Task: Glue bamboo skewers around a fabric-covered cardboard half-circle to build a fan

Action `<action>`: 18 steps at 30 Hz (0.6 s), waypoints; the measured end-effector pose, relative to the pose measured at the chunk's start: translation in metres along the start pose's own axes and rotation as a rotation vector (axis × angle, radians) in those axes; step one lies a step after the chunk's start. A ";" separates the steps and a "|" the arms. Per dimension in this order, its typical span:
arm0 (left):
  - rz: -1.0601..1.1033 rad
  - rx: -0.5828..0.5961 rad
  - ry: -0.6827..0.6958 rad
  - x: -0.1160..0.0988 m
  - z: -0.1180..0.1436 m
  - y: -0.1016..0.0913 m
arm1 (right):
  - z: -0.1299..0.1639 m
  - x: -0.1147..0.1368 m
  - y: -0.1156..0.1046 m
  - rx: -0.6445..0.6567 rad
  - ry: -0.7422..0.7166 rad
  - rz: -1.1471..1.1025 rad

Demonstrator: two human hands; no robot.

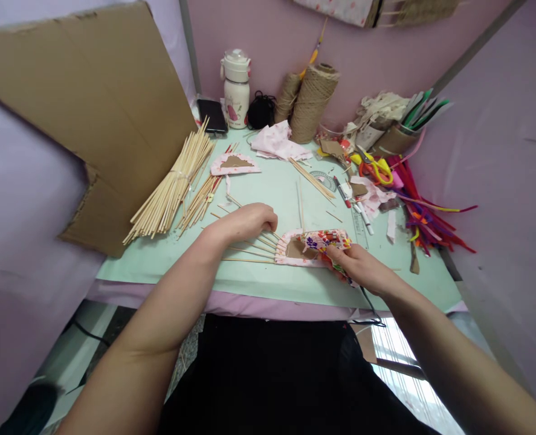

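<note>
Hands on a fabric-covered fan piece at centre frame
Left hand [245, 222] curled, pressing the splayed sticks [254, 249]; right hand [362, 269] pinches the floral fabric piece [315, 244] on the desk [268, 187]

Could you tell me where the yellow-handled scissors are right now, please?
In the head view, the scissors lie at the back right of the table, between the pile of pipe cleaners and the twine spool.
</note>
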State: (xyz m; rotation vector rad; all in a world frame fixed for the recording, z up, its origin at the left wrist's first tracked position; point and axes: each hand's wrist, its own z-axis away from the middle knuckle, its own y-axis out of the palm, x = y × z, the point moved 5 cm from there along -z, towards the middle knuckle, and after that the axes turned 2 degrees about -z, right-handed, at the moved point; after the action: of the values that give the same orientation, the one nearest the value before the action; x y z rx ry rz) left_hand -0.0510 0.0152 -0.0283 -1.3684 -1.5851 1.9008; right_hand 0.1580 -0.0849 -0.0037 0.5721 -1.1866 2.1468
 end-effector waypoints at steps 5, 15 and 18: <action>0.014 0.011 0.026 -0.001 0.000 0.001 | -0.003 -0.004 0.002 0.003 -0.021 -0.022; 0.016 0.014 0.072 0.002 0.001 0.004 | -0.002 -0.003 0.001 -0.008 -0.017 0.012; -0.001 0.021 0.078 -0.001 0.001 0.003 | -0.002 -0.003 0.001 -0.004 -0.011 0.014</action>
State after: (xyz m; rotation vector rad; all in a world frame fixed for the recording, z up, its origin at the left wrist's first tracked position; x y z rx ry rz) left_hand -0.0501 0.0125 -0.0305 -1.4143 -1.5252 1.8351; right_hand 0.1594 -0.0844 -0.0075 0.5761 -1.2043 2.1555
